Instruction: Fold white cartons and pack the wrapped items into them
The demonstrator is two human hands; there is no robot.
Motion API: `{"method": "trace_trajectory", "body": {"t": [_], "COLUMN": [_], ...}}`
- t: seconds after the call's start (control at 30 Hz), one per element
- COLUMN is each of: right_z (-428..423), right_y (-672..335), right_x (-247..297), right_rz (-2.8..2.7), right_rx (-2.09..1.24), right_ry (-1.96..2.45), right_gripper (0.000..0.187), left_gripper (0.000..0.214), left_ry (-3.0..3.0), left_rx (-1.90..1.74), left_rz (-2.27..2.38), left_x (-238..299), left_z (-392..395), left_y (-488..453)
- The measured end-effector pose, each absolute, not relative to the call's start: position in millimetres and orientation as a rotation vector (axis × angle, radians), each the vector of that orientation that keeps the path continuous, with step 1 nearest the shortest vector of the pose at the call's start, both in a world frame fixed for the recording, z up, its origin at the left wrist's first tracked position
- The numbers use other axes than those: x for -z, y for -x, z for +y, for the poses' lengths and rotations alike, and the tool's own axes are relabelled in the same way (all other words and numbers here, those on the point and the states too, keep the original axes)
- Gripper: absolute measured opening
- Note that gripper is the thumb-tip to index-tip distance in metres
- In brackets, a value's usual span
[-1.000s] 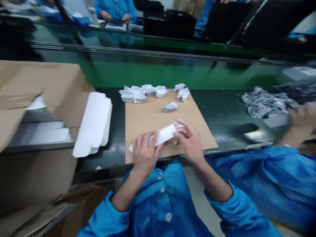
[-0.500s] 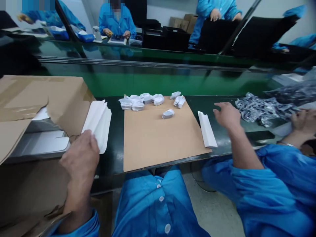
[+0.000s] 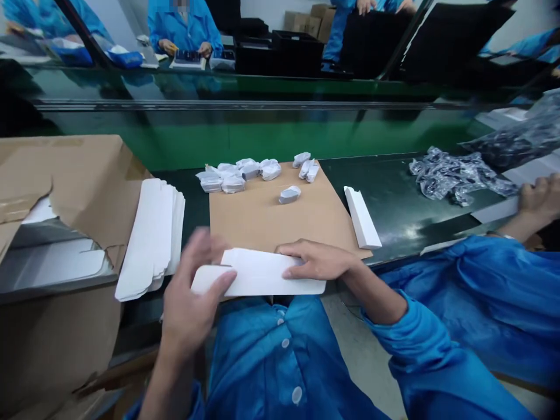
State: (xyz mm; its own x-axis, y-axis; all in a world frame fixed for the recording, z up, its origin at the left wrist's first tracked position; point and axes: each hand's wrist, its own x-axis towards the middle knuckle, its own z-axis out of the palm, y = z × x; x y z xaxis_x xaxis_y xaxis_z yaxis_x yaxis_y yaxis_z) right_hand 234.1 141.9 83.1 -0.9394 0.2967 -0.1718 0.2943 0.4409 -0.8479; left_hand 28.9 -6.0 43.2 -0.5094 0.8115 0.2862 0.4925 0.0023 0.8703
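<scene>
A flat white folded carton (image 3: 258,271) is held level above the front of the brown cardboard sheet. My left hand (image 3: 189,306) has its thumb on the carton's left end, its other fingers raised and blurred behind. At the right end, my right hand (image 3: 321,261) grips the carton between thumb and fingers. On the sheet (image 3: 262,224), several small white-wrapped pieces (image 3: 234,184) lie along the back, and a single wrapped piece (image 3: 289,195) lies nearer the middle. An opened-out long white box (image 3: 362,219) rests on the sheet's right edge.
To the left, a stack of flat white cartons (image 3: 151,233) leans by a torn cardboard box (image 3: 83,175). Clear plastic-bagged items (image 3: 459,175) lie at the right, near a co-worker's hand (image 3: 540,201). A green ledge (image 3: 280,137) runs behind the table.
My left hand has come from the carton stack to the middle with one flat carton. My right hand has moved left from near the bagged items and taken hold of its right end.
</scene>
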Motion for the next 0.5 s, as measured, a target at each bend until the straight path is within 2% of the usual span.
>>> {"method": "trace_trajectory", "body": {"t": [0.07, 0.13, 0.2, 0.27, 0.37, 0.5], "right_z": [131.4, 112.6, 96.8, 91.4, 100.0, 112.5], "right_y": [-241.1, -241.2, -240.9, -244.1, -254.5, -263.7], "right_x": [-89.9, -87.8, -81.0, -75.3, -74.2, -79.8], "right_rz": [-2.828, -2.835, -2.803, -2.798, -2.820, -2.850], "right_rx": [-1.074, -0.465, -0.032, 0.078, -0.084, -0.179], "right_ry": [0.634, 0.721, 0.667, 0.529, 0.369, 0.330], "right_gripper": [0.034, 0.062, 0.074, 0.067, 0.061, 0.061], "left_gripper": [0.040, 0.036, 0.037, 0.035, 0.030, 0.037], "left_ry": [-1.162, -0.903, -0.733, -0.756, -0.936, -1.051], "left_rx": [-1.346, -1.426, -1.472, -1.327, -1.040, -1.005], "left_rz": [1.836, 1.695, 1.492, 1.295, 1.149, 1.234], "left_x": [-47.1, -45.6, -42.0, -38.9, -36.1, -33.9], "left_z": [1.5, 7.4, 8.5, 5.5, 1.2, 5.4], "left_y": [-16.6, -14.4, -14.8, -10.5, 2.9, 4.5]}}
